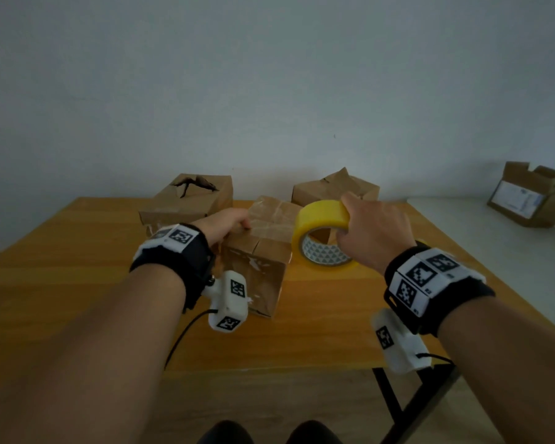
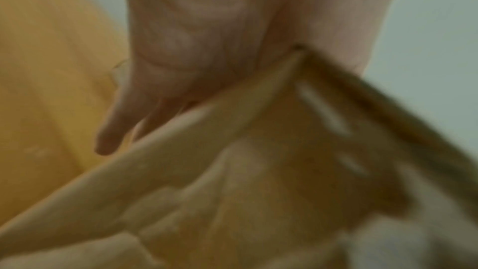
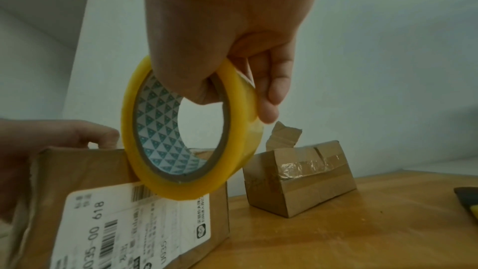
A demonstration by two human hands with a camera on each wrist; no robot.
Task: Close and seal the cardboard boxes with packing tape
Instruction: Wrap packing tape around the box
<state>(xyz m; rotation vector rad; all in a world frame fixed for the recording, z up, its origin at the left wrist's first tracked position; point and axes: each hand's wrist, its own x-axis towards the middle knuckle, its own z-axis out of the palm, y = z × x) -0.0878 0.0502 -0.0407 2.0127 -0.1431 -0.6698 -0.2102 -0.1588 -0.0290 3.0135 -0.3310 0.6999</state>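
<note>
Three brown cardboard boxes stand on the wooden table (image 1: pixel 77 283). The nearest, the middle box (image 1: pixel 263 261), has shiny tape across its top and a white shipping label (image 3: pixel 129 222) on one side. My left hand (image 1: pixel 228 224) holds its top left edge, fingers curled over the top (image 3: pixel 103 136) and thumb (image 2: pixel 111 136) down the side. My right hand (image 1: pixel 366 232) grips a yellow tape roll (image 1: pixel 321 232) just right of that box, above the table, thumb inside the core (image 3: pixel 201 89). The back left box (image 1: pixel 189 200) has a torn top. The back right box (image 3: pixel 302 179) has one flap standing up.
An open labelled box (image 1: pixel 532 197) sits on a white surface to the far right. A black and yellow object (image 3: pixel 469 201) lies at the table's right side. The wall is right behind the boxes. A black table leg (image 1: pixel 391 402) shows at the near right corner.
</note>
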